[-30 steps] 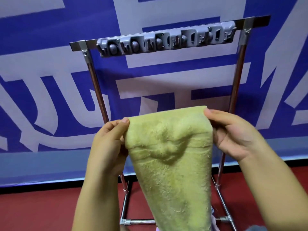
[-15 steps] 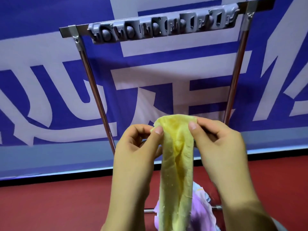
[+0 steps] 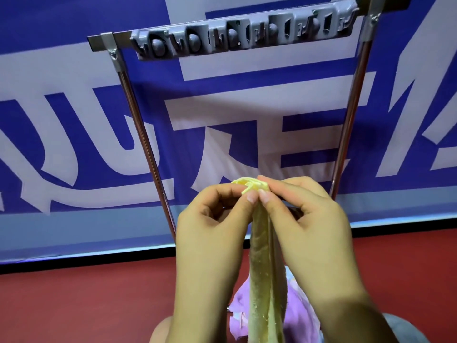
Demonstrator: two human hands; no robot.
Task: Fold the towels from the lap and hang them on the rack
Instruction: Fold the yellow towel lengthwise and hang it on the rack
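A yellow-green towel (image 3: 263,273) hangs folded lengthwise into a narrow strip in front of me. My left hand (image 3: 212,233) and my right hand (image 3: 306,229) pinch its top corners together, thumbs nearly touching. A metal rack (image 3: 138,129) stands behind, with two chrome posts and a top bar carrying a grey strip of hooks (image 3: 243,33). Nothing hangs on the rack. A purple towel (image 3: 299,315) lies on my lap below, partly hidden by the yellow-green towel and my forearms.
A blue and white banner (image 3: 247,115) covers the wall behind the rack. The floor (image 3: 86,300) is red. My knee (image 3: 158,330) shows at the bottom edge.
My hands have come together from a spread hold, bringing the towel's two top corners to meet. The towel went from a wide sheet to a narrow folded strip.
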